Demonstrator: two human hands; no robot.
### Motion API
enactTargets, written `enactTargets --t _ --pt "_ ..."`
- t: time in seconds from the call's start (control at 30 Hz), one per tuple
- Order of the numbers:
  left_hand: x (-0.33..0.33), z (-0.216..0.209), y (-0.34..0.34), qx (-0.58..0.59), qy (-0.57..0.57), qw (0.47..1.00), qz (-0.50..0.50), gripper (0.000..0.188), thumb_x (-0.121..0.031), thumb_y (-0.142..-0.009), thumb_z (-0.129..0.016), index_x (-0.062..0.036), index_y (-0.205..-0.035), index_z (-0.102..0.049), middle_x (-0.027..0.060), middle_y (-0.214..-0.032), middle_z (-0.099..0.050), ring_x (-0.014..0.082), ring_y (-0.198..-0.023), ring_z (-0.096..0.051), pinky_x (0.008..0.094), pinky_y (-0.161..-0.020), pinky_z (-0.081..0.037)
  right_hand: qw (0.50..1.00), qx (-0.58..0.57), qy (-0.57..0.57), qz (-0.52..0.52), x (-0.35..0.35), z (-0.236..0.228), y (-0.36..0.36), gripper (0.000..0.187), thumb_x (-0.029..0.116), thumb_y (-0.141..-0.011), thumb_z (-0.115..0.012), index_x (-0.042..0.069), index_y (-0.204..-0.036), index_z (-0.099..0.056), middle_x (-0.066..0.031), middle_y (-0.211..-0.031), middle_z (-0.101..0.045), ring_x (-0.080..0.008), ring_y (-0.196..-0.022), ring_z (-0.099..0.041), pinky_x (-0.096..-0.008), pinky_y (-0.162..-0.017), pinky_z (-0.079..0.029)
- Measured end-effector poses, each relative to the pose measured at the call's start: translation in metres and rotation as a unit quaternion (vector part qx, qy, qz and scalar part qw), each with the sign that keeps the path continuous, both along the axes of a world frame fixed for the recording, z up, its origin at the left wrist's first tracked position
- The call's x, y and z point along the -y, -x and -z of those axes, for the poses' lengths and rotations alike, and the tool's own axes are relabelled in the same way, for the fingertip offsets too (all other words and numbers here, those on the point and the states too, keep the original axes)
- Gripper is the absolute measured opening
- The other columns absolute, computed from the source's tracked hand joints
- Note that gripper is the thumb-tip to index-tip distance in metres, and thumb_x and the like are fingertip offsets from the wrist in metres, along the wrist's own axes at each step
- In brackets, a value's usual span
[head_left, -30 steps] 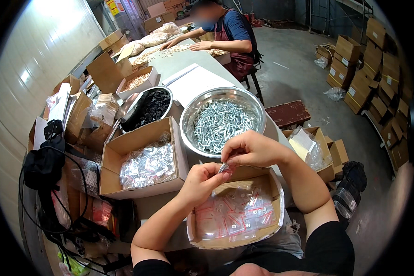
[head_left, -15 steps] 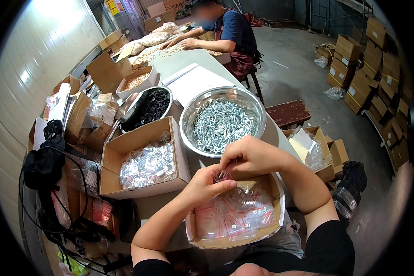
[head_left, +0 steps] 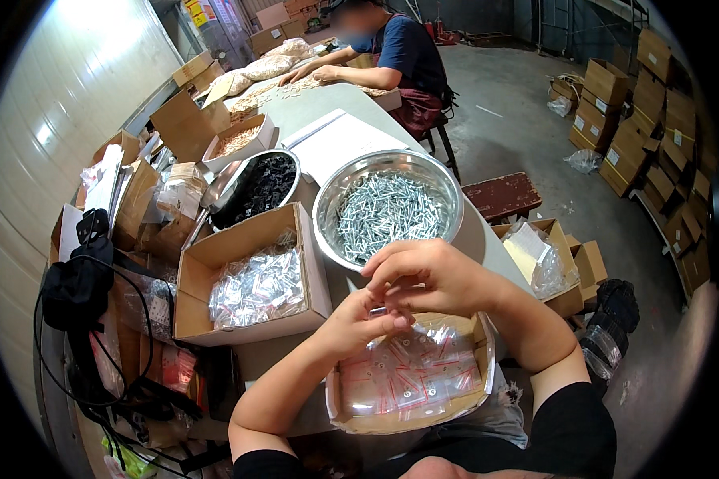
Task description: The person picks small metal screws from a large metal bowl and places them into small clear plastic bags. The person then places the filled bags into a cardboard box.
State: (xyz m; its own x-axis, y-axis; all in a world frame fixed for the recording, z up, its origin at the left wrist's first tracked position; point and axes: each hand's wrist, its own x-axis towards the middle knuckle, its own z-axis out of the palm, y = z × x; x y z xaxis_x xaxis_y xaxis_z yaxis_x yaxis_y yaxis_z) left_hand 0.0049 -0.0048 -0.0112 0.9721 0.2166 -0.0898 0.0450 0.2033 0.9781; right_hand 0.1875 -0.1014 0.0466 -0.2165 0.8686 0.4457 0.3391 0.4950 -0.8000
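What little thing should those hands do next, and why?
Perhaps the right hand should pinch the edge of what looks like a small clear plastic bag, since the left hand holds it and the right is very close.

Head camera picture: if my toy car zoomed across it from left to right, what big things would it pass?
Black bag → cardboard box of clear packets → metal bowl of silvery screws → dark red bench → stacked brown cartons.
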Motion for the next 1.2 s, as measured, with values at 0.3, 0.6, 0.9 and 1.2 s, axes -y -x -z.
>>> enactTargets --t 0.3,0.6,0.9,1.2 --pt "-0.004 -0.003 0.003 0.048 0.058 0.997 0.020 0.030 -0.012 -0.085 -0.073 -0.0032 -0.110 -0.059 0.0010 -0.100 -0.062 0.0089 -0.090 -0.059 0.0247 -0.082 -0.049 0.992 0.118 -0.014 -0.052 0.002 -0.002 -0.011 0.016 0.012 -0.080 -0.072 0.007 -0.095 -0.070 -0.0128 -0.113 -0.053 -0.0283 -0.102 -0.055 -0.0371 -0.092 -0.045" --pt "-0.002 0.003 0.001 0.051 0.090 0.995 0.015 0.047 -0.034 -0.075 -0.083 -0.0042 -0.104 -0.060 -0.0009 -0.084 -0.058 0.0097 -0.080 -0.056 0.0250 -0.072 -0.045 0.998 0.038 0.035 -0.044 -0.002 0.003 -0.005 0.015 0.014 -0.082 -0.071 0.009 -0.095 -0.067 -0.0150 -0.124 -0.048 -0.0323 -0.113 -0.050 -0.0427 -0.097 -0.042" --pt "-0.008 0.008 0.004 0.066 0.073 0.994 0.048 0.064 -0.055 -0.087 -0.063 -0.0026 -0.120 -0.048 0.0016 -0.095 -0.056 0.0096 -0.085 -0.056 0.0237 -0.073 -0.047 0.982 0.157 -0.096 -0.030 -0.005 0.012 0.006 0.020 0.014 -0.077 -0.074 0.008 -0.094 -0.065 -0.0161 -0.128 -0.047 -0.0373 -0.117 -0.045 -0.0463 -0.100 -0.039" --pt "0.010 -0.010 -0.002 0.148 -0.213 0.927 -0.272 0.016 -0.010 -0.095 -0.059 0.0021 -0.105 -0.056 0.0069 -0.097 -0.062 0.0120 -0.086 -0.060 0.0257 -0.080 -0.049 0.990 0.112 -0.048 0.066 -0.005 0.008 -0.004 0.015 0.009 -0.081 -0.069 0.001 -0.088 -0.058 -0.0132 -0.094 -0.061 -0.0282 -0.081 -0.062 -0.0352 -0.071 -0.050"
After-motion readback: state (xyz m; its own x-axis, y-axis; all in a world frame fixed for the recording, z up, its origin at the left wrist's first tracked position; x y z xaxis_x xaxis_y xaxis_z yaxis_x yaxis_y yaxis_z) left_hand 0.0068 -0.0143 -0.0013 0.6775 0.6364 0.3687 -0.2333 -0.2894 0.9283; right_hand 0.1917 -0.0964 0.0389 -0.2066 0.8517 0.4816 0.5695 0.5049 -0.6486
